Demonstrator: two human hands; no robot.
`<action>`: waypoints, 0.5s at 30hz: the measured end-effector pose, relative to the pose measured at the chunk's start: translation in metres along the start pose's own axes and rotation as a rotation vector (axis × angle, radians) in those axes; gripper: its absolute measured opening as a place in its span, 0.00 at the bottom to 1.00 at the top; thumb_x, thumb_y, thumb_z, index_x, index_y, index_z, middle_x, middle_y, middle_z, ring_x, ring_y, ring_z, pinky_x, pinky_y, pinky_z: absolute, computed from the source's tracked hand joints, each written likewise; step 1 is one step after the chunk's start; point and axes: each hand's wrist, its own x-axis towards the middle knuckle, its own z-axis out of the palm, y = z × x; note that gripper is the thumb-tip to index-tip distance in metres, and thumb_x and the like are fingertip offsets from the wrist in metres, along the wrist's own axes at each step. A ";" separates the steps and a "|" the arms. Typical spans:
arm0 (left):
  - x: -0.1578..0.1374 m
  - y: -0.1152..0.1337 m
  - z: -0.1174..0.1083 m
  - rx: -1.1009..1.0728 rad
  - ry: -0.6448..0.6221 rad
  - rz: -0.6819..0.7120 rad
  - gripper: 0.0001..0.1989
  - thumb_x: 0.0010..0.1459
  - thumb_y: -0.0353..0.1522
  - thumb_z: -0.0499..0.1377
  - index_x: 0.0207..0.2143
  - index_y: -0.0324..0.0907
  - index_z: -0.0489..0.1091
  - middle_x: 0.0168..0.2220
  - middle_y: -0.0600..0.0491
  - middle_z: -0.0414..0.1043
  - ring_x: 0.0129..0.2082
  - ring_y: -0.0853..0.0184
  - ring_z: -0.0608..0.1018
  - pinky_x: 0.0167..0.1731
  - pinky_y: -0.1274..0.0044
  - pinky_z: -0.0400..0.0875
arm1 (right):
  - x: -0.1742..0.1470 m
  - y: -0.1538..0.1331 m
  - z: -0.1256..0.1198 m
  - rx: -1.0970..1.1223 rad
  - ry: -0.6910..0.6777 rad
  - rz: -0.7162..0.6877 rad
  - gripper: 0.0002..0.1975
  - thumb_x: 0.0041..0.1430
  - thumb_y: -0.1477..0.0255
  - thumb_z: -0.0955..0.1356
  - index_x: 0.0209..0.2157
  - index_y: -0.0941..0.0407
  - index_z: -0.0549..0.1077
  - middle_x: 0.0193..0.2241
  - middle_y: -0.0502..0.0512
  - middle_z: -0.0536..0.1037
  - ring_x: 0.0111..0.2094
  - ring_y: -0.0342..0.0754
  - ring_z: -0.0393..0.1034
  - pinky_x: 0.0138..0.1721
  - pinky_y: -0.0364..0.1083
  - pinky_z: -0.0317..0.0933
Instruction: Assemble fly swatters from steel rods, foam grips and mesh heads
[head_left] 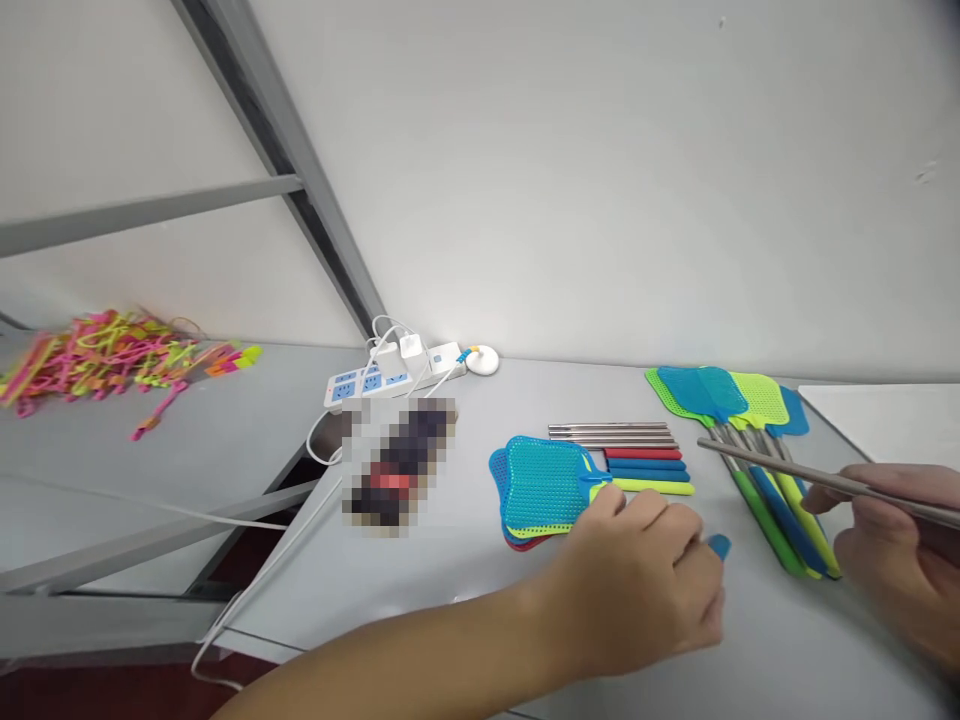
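In the head view, the only one, the right hand (896, 560) grips a thin metal rod (787, 466), and the left hand (637, 580) is curled around a blue piece (719, 546). Only the tip of the blue piece pokes out, so I cannot tell its full shape or which way its long side runs inside the fist. That tip is on the side facing the right hand. The rod is long and slants, with its free end out to the left, higher up in the view than the left hand and not touching it. So the blue piece sits lower than the rod's free end, and the two are apart. Behind the left hand lie flat swatter heads (547, 480) in a stack, blue on top. I cannot tell if the fingers touch them. Past these are loose rods (611, 432) and colored tubes (645, 466), side by side. Whole swatters (776, 500) lie under the held rod, handles toward the person. No box or bowl shows; these things lie right on the table (465, 560). White plugs (411, 352) sit in a power strip (339, 391) farther left.
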 end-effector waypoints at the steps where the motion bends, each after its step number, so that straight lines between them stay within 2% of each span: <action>1: 0.001 -0.002 0.000 -0.070 0.074 -0.024 0.05 0.58 0.32 0.54 0.31 0.40 0.67 0.36 0.51 0.71 0.32 0.66 0.71 0.29 0.71 0.60 | 0.001 0.002 0.002 0.005 -0.003 -0.010 0.07 0.55 0.66 0.72 0.27 0.54 0.74 0.23 0.59 0.74 0.15 0.45 0.65 0.13 0.45 0.56; 3: 0.004 -0.007 0.001 -0.239 0.214 -0.089 0.04 0.55 0.32 0.55 0.32 0.40 0.66 0.36 0.52 0.73 0.32 0.67 0.73 0.29 0.73 0.62 | 0.005 0.008 0.008 0.023 0.011 -0.047 0.04 0.56 0.69 0.72 0.29 0.53 0.74 0.22 0.57 0.74 0.15 0.45 0.65 0.12 0.45 0.56; 4: 0.005 -0.009 0.002 -0.337 0.270 -0.119 0.05 0.55 0.33 0.56 0.33 0.41 0.66 0.36 0.51 0.73 0.33 0.67 0.74 0.30 0.74 0.64 | 0.006 0.011 0.012 0.049 0.062 -0.056 0.03 0.56 0.70 0.72 0.30 0.53 0.75 0.21 0.56 0.74 0.15 0.46 0.66 0.12 0.45 0.56; 6: 0.005 -0.011 0.004 -0.556 0.348 -0.156 0.07 0.56 0.33 0.58 0.37 0.41 0.64 0.37 0.50 0.75 0.37 0.66 0.77 0.35 0.74 0.70 | 0.008 0.016 0.018 0.097 0.172 -0.069 0.01 0.55 0.72 0.72 0.30 0.53 0.76 0.20 0.55 0.73 0.17 0.49 0.68 0.14 0.47 0.59; 8: 0.005 -0.007 0.006 -0.761 0.388 -0.183 0.09 0.58 0.31 0.58 0.41 0.42 0.63 0.42 0.48 0.75 0.43 0.64 0.78 0.42 0.72 0.72 | 0.007 0.018 0.022 0.140 0.222 -0.074 0.02 0.55 0.74 0.71 0.32 0.53 0.78 0.20 0.55 0.73 0.18 0.51 0.70 0.16 0.48 0.60; 11: 0.002 0.004 0.007 -1.007 0.369 -0.292 0.12 0.62 0.27 0.55 0.47 0.44 0.60 0.45 0.47 0.75 0.44 0.65 0.78 0.44 0.72 0.73 | 0.001 0.013 0.020 0.213 0.138 -0.064 0.05 0.55 0.74 0.71 0.35 0.53 0.78 0.20 0.55 0.75 0.18 0.51 0.70 0.15 0.48 0.60; 13: 0.000 0.009 0.006 -1.141 0.300 -0.410 0.10 0.66 0.29 0.51 0.49 0.45 0.58 0.39 0.50 0.75 0.35 0.70 0.78 0.37 0.76 0.73 | -0.003 0.007 0.018 0.291 0.081 -0.044 0.05 0.57 0.73 0.70 0.36 0.53 0.77 0.22 0.55 0.77 0.17 0.50 0.70 0.16 0.49 0.62; 15: 0.000 0.009 0.003 -1.188 0.199 -0.546 0.07 0.68 0.33 0.49 0.47 0.44 0.60 0.29 0.56 0.70 0.27 0.74 0.73 0.30 0.79 0.69 | -0.003 0.002 0.017 0.406 0.103 -0.018 0.05 0.59 0.73 0.69 0.38 0.53 0.75 0.24 0.54 0.78 0.17 0.49 0.70 0.18 0.50 0.64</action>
